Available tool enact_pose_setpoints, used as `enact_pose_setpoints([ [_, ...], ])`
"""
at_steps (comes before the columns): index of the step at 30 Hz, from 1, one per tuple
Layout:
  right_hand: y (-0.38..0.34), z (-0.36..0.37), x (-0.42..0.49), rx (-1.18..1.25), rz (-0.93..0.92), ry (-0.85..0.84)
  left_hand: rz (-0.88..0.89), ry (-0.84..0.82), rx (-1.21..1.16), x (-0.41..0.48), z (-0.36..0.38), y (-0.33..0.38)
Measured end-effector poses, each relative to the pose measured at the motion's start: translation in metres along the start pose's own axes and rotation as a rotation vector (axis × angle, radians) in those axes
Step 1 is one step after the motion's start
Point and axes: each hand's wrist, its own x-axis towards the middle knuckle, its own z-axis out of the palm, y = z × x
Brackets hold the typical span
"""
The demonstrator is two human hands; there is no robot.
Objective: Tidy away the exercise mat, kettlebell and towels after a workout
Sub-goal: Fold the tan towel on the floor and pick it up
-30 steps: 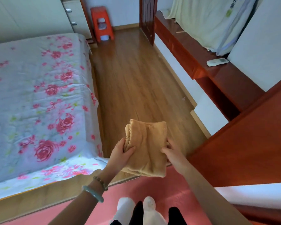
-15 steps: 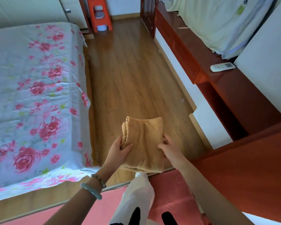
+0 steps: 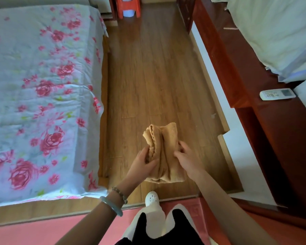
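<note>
Here, the folded tan towel [image 3: 162, 152] is held in the air in front of you, above the wooden floor [image 3: 154, 71], with its rolled edge on the left side. Your left hand [image 3: 142, 165] grips that left edge, thumb lying across the front of the cloth, and your right hand [image 3: 187, 159] clasps the right side with its fingers curled on the fabric. Two bracelets [image 3: 116, 200] sit on your left wrist. Below the towel, one white shoe [image 3: 152, 198] points onto the floor, at the edge of a pink mat [image 3: 42, 230]. To your left lies the bed [image 3: 39, 96] with its rose-patterned sheet. To your right, a white remote [image 3: 277, 94] rests on the red wooden tabletop [image 3: 251, 82], near pale bedding [image 3: 276, 32]. An orange stool [image 3: 128, 6] stands at the far end of the floor.
</note>
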Motion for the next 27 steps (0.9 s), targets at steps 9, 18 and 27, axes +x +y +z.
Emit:
enact_pose_setpoints([
  [9, -0.014, -0.01, 0.073, 0.167, 0.034, -0.246, -0.105, -0.201, -0.249, 0.059, 0.015, 0.026],
  [18, 0.03, -0.008, 0.196, 0.111, 0.09, -0.192, -0.18, -0.111, -0.607, 0.163, 0.037, -0.004],
  [27, 0.172, 0.018, 0.387, -0.048, 0.088, -0.2, -0.251, -0.067, -0.442, 0.329, 0.088, -0.168],
])
